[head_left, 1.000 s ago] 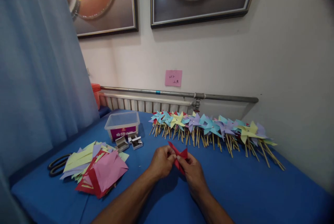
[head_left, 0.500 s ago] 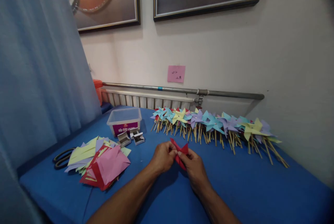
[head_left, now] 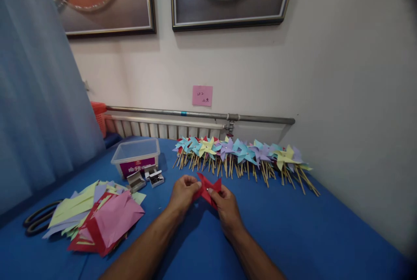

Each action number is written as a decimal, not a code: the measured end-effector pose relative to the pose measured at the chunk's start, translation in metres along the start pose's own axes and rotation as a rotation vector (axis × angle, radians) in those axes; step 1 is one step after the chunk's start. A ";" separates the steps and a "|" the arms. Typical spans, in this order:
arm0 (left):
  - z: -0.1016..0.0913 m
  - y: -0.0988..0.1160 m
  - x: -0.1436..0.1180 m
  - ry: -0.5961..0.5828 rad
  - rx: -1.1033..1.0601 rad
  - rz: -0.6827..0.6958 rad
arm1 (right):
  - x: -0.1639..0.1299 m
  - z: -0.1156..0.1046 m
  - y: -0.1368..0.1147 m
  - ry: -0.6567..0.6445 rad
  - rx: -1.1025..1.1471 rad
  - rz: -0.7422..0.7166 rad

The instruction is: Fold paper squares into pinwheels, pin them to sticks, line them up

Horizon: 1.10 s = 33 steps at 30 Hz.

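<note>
Between my two hands is a red paper pinwheel (head_left: 205, 184) with folded blades and a small shiny pin head at its centre. My left hand (head_left: 183, 194) pinches its left blade between thumb and fingers. On the other side, my right hand (head_left: 227, 208) grips it with the thumb close to the pin. Whether a stick is behind the paper cannot be seen. Both hands hold it above the blue-covered table (head_left: 202, 254). To the left lies a loose pile of cut coloured paper sheets (head_left: 119, 219), pink and red on top.
Finished pinwheels on sticks (head_left: 244, 151) lie in a long row along the back right. A clear plastic tub (head_left: 137, 151) stands at back left, with an open box of pins (head_left: 156, 179) and another small box (head_left: 136, 181) before it. Black-handled scissors (head_left: 41, 218) lie far left.
The view has turned to the right, so everything sits further left. My left hand has shifted to the pinwheel's left blade, and the pin at its centre now shows.
</note>
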<state>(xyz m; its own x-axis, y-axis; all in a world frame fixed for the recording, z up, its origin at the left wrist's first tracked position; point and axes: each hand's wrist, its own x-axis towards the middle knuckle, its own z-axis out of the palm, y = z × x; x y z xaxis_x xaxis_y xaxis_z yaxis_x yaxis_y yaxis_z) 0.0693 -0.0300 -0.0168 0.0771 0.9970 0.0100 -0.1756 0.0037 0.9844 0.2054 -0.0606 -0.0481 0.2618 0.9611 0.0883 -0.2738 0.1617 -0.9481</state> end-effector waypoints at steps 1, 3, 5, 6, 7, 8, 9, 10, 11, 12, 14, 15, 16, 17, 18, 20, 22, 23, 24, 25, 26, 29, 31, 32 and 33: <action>0.000 0.001 0.000 -0.016 -0.059 -0.059 | 0.000 0.000 -0.001 -0.010 0.001 -0.005; -0.002 0.002 0.000 -0.104 -0.115 -0.150 | -0.001 0.002 -0.001 -0.034 -0.012 -0.015; -0.003 0.001 0.000 -0.178 -0.131 -0.196 | -0.001 0.003 0.000 -0.061 -0.031 -0.028; -0.003 0.000 0.000 -0.192 -0.135 -0.203 | -0.001 0.003 0.000 -0.071 -0.043 -0.036; -0.003 -0.001 0.001 -0.191 -0.137 -0.200 | -0.001 0.003 0.001 -0.077 -0.056 -0.042; -0.003 -0.002 0.001 -0.180 -0.134 -0.194 | -0.001 0.003 0.002 -0.079 -0.074 -0.048; -0.003 -0.004 0.001 -0.165 -0.126 -0.190 | -0.001 0.002 0.003 -0.081 -0.095 -0.054; -0.003 -0.005 0.002 -0.153 -0.112 -0.191 | -0.001 0.002 0.003 -0.085 -0.115 -0.062; -0.003 -0.005 0.002 -0.148 -0.096 -0.195 | -0.001 0.001 0.004 -0.088 -0.130 -0.071; -0.003 -0.006 0.002 -0.151 -0.083 -0.198 | -0.001 0.001 0.004 -0.092 -0.139 -0.079; -0.003 -0.007 0.002 -0.175 -0.072 -0.196 | -0.001 0.001 0.004 -0.096 -0.130 -0.076; -0.002 -0.007 0.002 -0.184 -0.066 -0.189 | -0.001 0.001 0.004 -0.094 -0.107 -0.057; -0.002 -0.007 0.003 -0.190 -0.059 -0.174 | -0.001 0.002 0.003 -0.092 -0.072 -0.028; -0.001 -0.007 0.003 -0.192 -0.051 -0.149 | -0.001 0.003 0.003 -0.091 -0.028 0.007; -0.001 -0.008 0.004 -0.188 -0.041 -0.116 | -0.002 0.003 0.002 -0.091 0.019 0.043; -0.001 -0.008 0.005 -0.177 -0.018 -0.043 | -0.003 0.005 -0.001 -0.098 0.107 0.105; 0.000 -0.008 0.005 -0.180 -0.009 0.009 | -0.006 0.006 -0.005 -0.117 0.165 0.146; 0.000 -0.008 0.005 -0.185 -0.012 0.020 | -0.007 0.006 -0.007 -0.127 0.181 0.156; 0.000 -0.007 0.004 -0.197 -0.017 0.023 | -0.008 0.005 -0.008 -0.139 0.190 0.160; 0.000 -0.007 0.004 -0.211 -0.019 0.020 | -0.009 0.005 -0.009 -0.142 0.188 0.157; 0.000 -0.006 0.003 -0.224 -0.016 0.013 | -0.009 0.005 -0.009 -0.138 0.179 0.149; 0.001 -0.003 0.001 -0.217 0.018 -0.023 | -0.008 0.004 -0.007 -0.108 0.133 0.127; 0.000 -0.002 0.001 -0.209 0.027 -0.049 | -0.006 0.005 -0.005 -0.101 0.120 0.118; 0.000 -0.002 0.001 -0.213 0.022 -0.055 | -0.006 0.005 -0.005 -0.104 0.118 0.114; -0.001 -0.001 0.002 -0.220 0.017 -0.059 | -0.005 0.005 -0.004 -0.107 0.117 0.109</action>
<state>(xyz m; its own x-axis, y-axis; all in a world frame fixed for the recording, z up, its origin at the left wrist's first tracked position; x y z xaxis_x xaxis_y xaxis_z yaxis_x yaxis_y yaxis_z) 0.0691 -0.0285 -0.0182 0.2997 0.9540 -0.0110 -0.1485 0.0581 0.9872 0.1999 -0.0651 -0.0432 0.1270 0.9916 0.0248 -0.4023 0.0743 -0.9125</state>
